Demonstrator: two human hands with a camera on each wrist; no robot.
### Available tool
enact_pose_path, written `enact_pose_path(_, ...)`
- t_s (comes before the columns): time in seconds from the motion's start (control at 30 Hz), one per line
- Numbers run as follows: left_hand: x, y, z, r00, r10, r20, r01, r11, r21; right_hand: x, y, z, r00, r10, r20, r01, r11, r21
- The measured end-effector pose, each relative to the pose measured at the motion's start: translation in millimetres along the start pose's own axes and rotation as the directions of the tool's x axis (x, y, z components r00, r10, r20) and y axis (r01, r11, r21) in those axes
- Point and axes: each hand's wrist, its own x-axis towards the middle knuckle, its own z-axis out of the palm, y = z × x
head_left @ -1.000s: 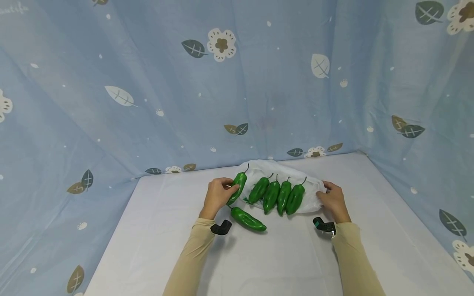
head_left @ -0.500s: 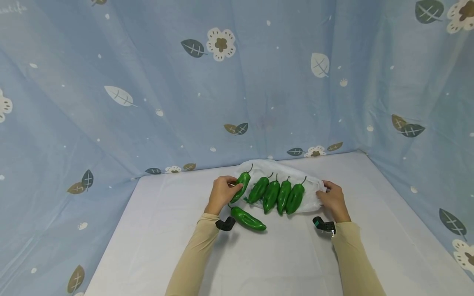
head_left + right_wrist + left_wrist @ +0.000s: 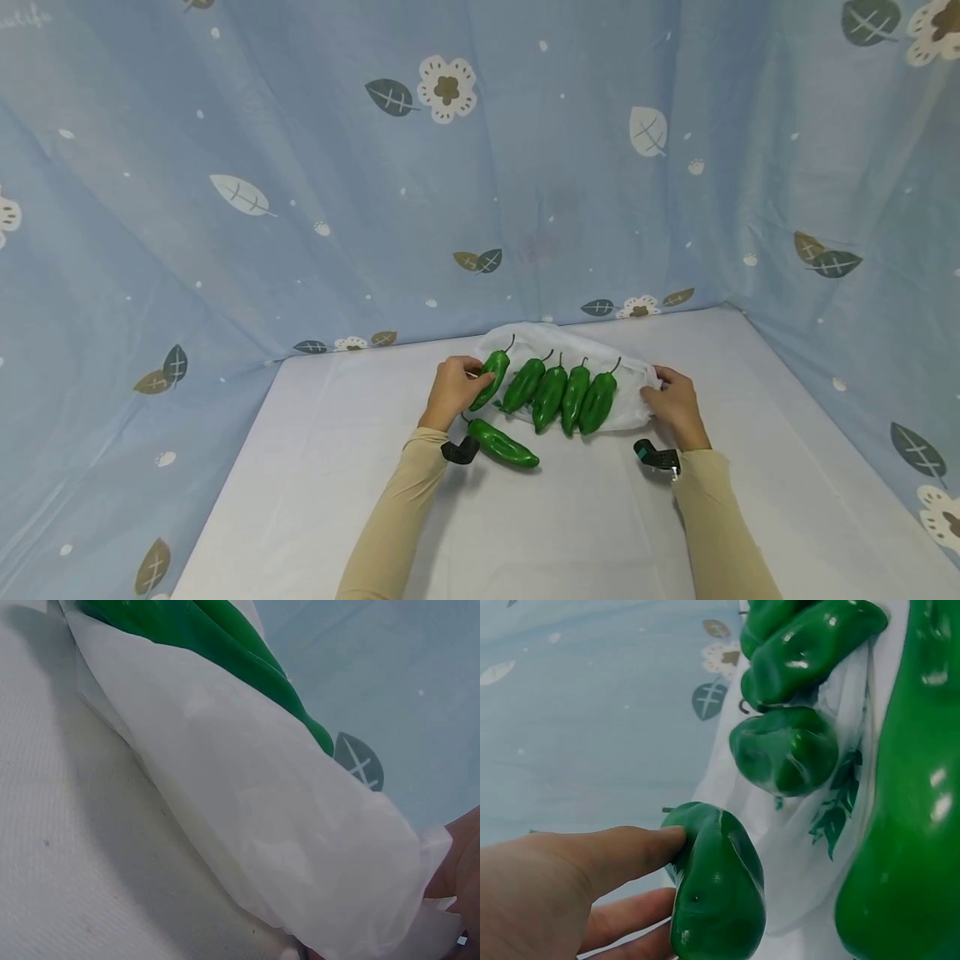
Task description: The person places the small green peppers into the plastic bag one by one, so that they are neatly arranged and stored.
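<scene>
My left hand (image 3: 452,390) pinches a green pepper (image 3: 493,377) between thumb and fingers, over the left end of a white plastic bag (image 3: 636,408). In the left wrist view the thumb presses on that pepper (image 3: 718,892) from the side. Several more green peppers (image 3: 551,398) lie side by side on the bag, stems pointing away. My right hand (image 3: 677,408) grips the bag's right end; in the right wrist view the bag (image 3: 247,780) hides most of the fingers. Nearer me, a single pepper (image 3: 502,444) lies on the table, just below the held one.
A white cloth covers the table (image 3: 570,533). Blue patterned curtain (image 3: 525,167) hangs behind it and along both sides. A dark wrist camera (image 3: 461,451) sits on the left wrist, close to the single pepper, and another camera (image 3: 656,456) on the right wrist.
My left hand has moved a little to the right with its pepper, nearer the row on the bag. The right hand, the bag and the other peppers have stayed put.
</scene>
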Motion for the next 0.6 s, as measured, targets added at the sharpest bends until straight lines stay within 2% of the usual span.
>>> enact_pose_path(0.23, 2.8, -4.9, 2.4, 1.000, -0.006, 0.009, 0.006, 1.000, 0.012, -0.7, -1.0, 0.7, 1.000, -0.002, 0.005, 0.002, 1.000, -0.010)
enact_pose_path(0.6, 8.2, 2.5, 6.7, 0.999, -0.004, 0.035, 0.003, 1.000, 0.018, 1.9, 0.3, 0.2, 1.000, -0.012, -0.005, 0.011, 1.000, -0.022)
